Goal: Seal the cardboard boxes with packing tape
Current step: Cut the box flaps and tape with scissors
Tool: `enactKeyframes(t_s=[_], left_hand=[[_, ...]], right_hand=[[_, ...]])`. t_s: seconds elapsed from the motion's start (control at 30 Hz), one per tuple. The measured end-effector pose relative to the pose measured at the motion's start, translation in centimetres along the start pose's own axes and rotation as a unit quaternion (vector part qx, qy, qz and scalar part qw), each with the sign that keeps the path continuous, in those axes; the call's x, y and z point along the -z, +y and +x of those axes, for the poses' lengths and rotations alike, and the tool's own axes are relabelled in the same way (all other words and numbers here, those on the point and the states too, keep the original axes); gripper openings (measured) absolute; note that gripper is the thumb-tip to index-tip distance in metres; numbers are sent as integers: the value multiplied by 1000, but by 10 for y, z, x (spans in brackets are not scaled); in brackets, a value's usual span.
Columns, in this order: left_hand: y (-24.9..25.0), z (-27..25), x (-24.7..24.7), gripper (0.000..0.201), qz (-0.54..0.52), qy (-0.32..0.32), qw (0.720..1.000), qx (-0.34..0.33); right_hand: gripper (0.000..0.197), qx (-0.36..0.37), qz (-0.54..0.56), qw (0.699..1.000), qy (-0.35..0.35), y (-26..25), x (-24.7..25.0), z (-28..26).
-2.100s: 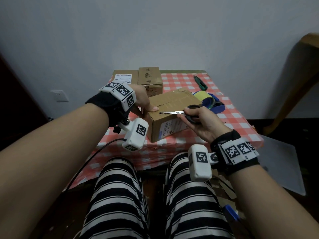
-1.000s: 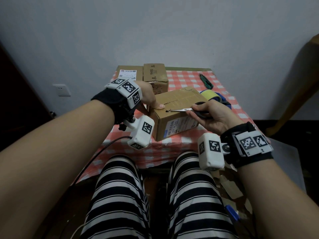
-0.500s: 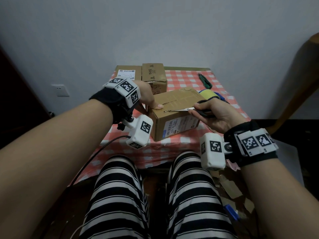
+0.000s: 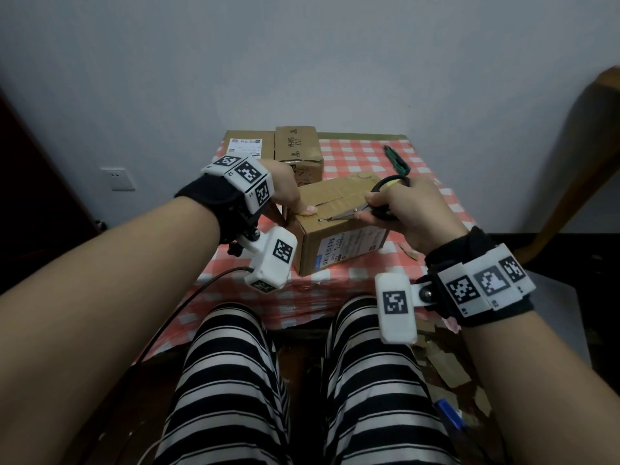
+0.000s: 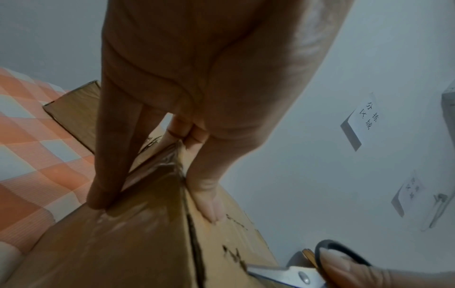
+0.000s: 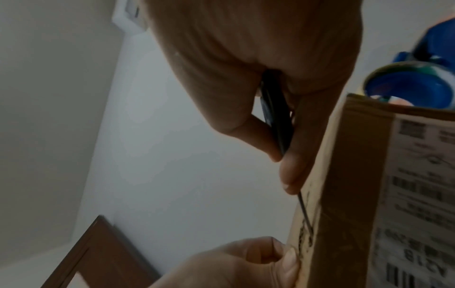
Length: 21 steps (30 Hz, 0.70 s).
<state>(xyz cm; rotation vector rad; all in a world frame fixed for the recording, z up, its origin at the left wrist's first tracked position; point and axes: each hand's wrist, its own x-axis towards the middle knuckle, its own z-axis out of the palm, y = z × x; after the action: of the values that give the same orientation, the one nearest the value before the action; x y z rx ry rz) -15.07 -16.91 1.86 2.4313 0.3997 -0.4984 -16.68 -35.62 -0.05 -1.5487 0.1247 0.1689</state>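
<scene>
Near the front edge of the checked tablecloth (image 4: pixel 362 152): a cardboard box (image 4: pixel 339 236) with a printed label on its near side, steadied at its left top corner by the left hand (image 4: pixel 285 189), thumb flat on the top and fingers straight down the left side. Laid across the box top: closed scissors (image 4: pixel 365 209), black handles clasped in the right hand (image 4: pixel 406 213), tip at the torn seam near the thumb. Behind the box: two smaller boxes (image 4: pixel 268 149) on the left; to the right, a green tool (image 4: pixel 397 161), plus a blue tape dispenser (image 6: pixel 408 85) mostly hidden by the right hand.
</scene>
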Motion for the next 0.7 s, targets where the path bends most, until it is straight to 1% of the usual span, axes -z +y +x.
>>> enactKeyframes(t_s=[0.03, 0.2, 0.33, 0.4, 0.47, 0.53, 0.7], left_hand=[[1, -4, 0, 52, 0, -11, 1000, 4], [-2, 4, 2, 51, 29, 4, 999, -20], [-3, 5, 5, 50, 54, 3, 998, -13], [-2, 2, 5, 43, 62, 4, 998, -14], [1, 3, 3, 29, 56, 21, 998, -31], [3, 2, 1, 31, 14, 19, 999, -32], [1, 1, 0, 47, -58, 7, 998, -36]], right_hand=[[10, -8, 18, 1000, -3, 2, 0, 0], [13, -54, 113, 992, -9, 13, 5, 2], [13, -97, 168, 981, -9, 20, 5, 3], [14, -111, 185, 976, -11, 21, 5, 3], [15, -113, 193, 975, -9, 21, 3, 3], [15, -114, 198, 973, -7, 21, 3, 3], [14, -120, 203, 972, -6, 20, 1, 4]])
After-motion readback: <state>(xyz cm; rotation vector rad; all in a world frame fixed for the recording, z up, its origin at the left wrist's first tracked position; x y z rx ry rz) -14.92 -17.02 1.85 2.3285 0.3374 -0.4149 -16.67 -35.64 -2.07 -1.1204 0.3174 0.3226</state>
